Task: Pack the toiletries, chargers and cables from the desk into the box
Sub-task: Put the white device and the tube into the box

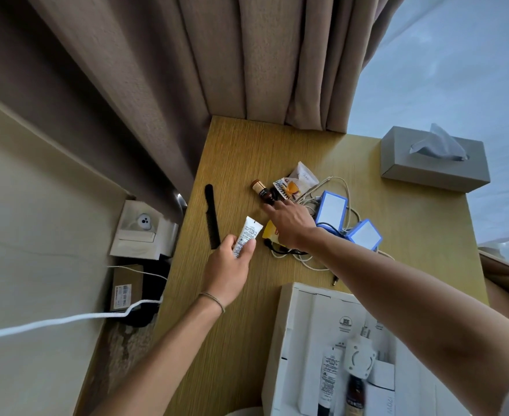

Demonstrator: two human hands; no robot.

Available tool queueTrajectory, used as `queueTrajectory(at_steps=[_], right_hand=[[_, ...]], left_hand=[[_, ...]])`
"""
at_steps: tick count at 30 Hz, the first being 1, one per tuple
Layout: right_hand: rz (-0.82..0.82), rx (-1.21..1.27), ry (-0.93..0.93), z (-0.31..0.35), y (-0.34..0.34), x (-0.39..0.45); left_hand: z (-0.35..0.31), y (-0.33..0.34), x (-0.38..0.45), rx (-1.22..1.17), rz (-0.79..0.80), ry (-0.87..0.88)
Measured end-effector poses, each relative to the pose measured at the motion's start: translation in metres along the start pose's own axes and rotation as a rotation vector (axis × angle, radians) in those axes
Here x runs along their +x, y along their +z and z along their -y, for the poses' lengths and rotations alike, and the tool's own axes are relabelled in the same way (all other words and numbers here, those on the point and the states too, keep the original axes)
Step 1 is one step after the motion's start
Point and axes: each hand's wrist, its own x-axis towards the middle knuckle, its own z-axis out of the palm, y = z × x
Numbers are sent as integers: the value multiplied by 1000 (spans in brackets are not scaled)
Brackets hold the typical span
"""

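Box (pixel 289 325): 3 items in, part-filled. Left hand (pixel 227 270) pinches tube (pixel 247 237); right hand (pixel 292 223), fingers extended, reaches bottle (pixel 263 192). Comb (pixel 212 216), chargers (pixel 331 210), cables (pixel 307 261) remain.

Figure: I see both bare forearms reaching forward from the lower edge of the head view, the left arm rising from the lower left and the right arm crossing in from the lower right. My left hand (pixel 227 273), a thin band around its wrist, shows its back to the camera, with thumb and fingers curled round what it holds. My right hand (pixel 292 225) lies farther forward, palm down, wrist straight, fingers extended ahead; whether the fingertips grasp anything I cannot tell.
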Motion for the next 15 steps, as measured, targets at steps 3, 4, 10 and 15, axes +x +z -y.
queueTrajectory(at_steps=[3,4,10,15], right_hand=[[-3,150,117,-2,-4,-1],[0,203,156,-4,-6,-2],[-125,601,309,-12,-28,-20],[-256,872,310,-22,-59,-60]], left_hand=[[-6,-1,-4,-75,10,-23],[-9,-1,-6,-89,8,-27],[-24,-1,-20,-133,15,-15],[-36,3,-37,-156,45,26]])
